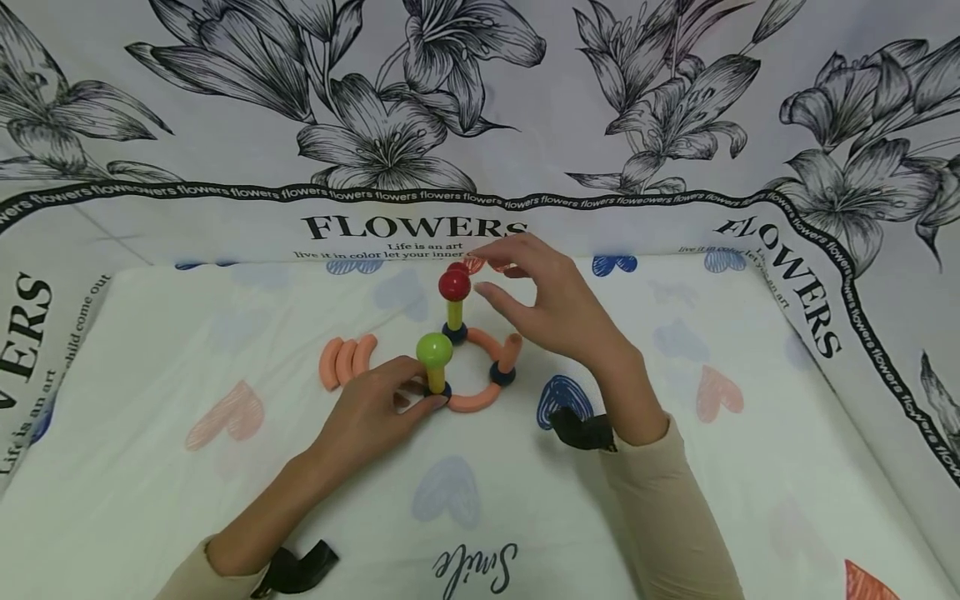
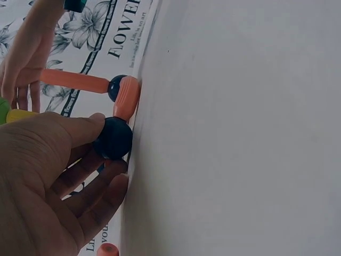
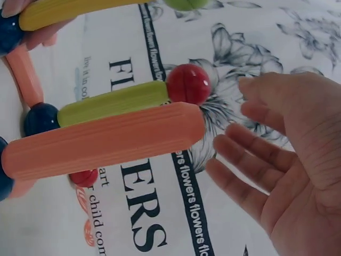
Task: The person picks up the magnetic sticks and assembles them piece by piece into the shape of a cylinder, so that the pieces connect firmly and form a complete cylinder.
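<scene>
A ring of curved orange rods [image 1: 474, 403] and dark blue balls lies on the bed-like white surface, with straight rods standing up from it. My left hand [image 1: 378, 404] pinches the near-left dark blue ball [image 2: 113, 138], which carries a yellow rod [image 1: 437, 380] topped by a green ball [image 1: 434, 350]. Farther back, a yellow-green rod [image 3: 113, 103] rises to a red ball [image 3: 188, 84]. Beside that red ball my right hand [image 1: 558, 304] hovers with fingers loosely bent, a gap showing between. An upright orange rod [image 3: 106, 140] stands on the ring's right-hand blue ball [image 1: 502, 374].
Several loose curved orange pieces [image 1: 346, 360] lie side by side left of the ring. A second red ball [image 3: 84, 177] shows low behind the orange rod in the right wrist view. White cloth [image 1: 750, 500] printed with hearts covers the surface; a flower-patterned cloth [image 1: 525, 150] borders it behind.
</scene>
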A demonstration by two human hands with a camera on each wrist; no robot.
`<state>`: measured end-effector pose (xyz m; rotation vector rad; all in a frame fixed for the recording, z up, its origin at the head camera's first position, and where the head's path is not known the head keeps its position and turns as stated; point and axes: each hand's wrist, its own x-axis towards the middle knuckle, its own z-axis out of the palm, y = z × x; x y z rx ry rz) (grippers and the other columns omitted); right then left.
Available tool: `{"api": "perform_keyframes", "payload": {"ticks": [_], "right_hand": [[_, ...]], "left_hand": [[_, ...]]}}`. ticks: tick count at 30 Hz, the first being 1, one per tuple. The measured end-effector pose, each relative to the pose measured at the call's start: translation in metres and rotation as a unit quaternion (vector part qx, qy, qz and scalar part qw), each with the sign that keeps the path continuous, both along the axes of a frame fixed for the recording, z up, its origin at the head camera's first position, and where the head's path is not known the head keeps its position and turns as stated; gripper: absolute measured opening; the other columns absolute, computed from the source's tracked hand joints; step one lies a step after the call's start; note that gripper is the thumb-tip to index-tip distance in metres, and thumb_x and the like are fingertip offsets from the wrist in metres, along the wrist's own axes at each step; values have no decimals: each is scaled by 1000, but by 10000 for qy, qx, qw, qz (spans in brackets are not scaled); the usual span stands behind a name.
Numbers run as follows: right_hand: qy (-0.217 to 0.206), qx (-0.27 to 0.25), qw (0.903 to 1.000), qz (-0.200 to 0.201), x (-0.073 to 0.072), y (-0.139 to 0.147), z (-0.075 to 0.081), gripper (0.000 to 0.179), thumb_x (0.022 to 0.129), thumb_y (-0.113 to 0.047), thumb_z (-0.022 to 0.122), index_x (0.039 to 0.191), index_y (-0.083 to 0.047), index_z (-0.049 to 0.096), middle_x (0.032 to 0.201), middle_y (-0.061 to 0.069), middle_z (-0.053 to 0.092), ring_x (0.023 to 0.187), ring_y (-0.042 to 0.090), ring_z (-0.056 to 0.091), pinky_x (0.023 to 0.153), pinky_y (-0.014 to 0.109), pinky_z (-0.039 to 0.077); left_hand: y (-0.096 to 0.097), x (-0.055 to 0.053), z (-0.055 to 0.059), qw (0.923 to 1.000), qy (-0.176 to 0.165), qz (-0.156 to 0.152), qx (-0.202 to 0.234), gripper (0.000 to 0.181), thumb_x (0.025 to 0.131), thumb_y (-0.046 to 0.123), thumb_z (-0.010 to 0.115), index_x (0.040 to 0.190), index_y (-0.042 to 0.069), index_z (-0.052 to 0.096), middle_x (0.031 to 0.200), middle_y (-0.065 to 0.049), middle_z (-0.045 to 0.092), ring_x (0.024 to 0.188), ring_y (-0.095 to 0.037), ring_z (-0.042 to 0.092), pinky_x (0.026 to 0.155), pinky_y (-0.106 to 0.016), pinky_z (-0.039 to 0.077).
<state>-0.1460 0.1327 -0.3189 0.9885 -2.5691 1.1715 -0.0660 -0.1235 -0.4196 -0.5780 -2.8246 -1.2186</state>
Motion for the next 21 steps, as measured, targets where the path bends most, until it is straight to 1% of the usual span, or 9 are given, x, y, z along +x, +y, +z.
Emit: {"api": "perform_keyframes", "payload": {"ticks": [4,8,11,14,17,21], "right_hand": [[160,-193,9997,-81,4,7,-2,33,103,-13,69,136,-10,66,133,5,69,124,18,67,105,37,58],[93,-422,9989,-168,11,14,-8,38,102,-11,70,139,-9,64,133,10,69,123,21,68,104,39,59],[-9,-533,9983,-213,15,23,-13,40,101,-8,69,140,-7,63,133,11,68,124,22,68,104,39,59],[-136,-470,9985,-233,20,31,-23,39,101,-6,69,140,-6,63,134,11,68,124,23,68,104,39,59],[-303,-289,9989,-213,24,39,-36,38,102,-5,67,140,-7,63,135,10,68,124,24,68,103,40,60],[-603,-80,9981,-58,29,46,-54,39,103,-2,62,142,-8,61,137,11,67,125,29,68,102,43,60]], "left_hand": [[-1,0,0,10000,27,-8,38,22,90,27,87,105,25,71,104,13,74,98,-6,77,82,-32,62],[0,-1,1,10000,1,-20,49,23,90,28,87,107,26,71,104,13,75,98,-6,77,81,-31,61],[1,-1,1,10000,-30,-30,38,24,90,28,87,108,25,72,105,12,75,99,-7,77,80,-31,61],[0,-1,1,10000,-38,-4,-7,24,90,28,87,108,25,72,106,11,75,99,-8,77,80,-31,61],[-1,0,2,10000,-58,12,-36,24,90,28,87,108,25,72,106,11,75,99,-7,77,80,-31,61],[-1,0,2,10000,-85,1,-23,25,90,28,87,109,24,72,106,11,75,99,-7,77,80,-31,61]]}}
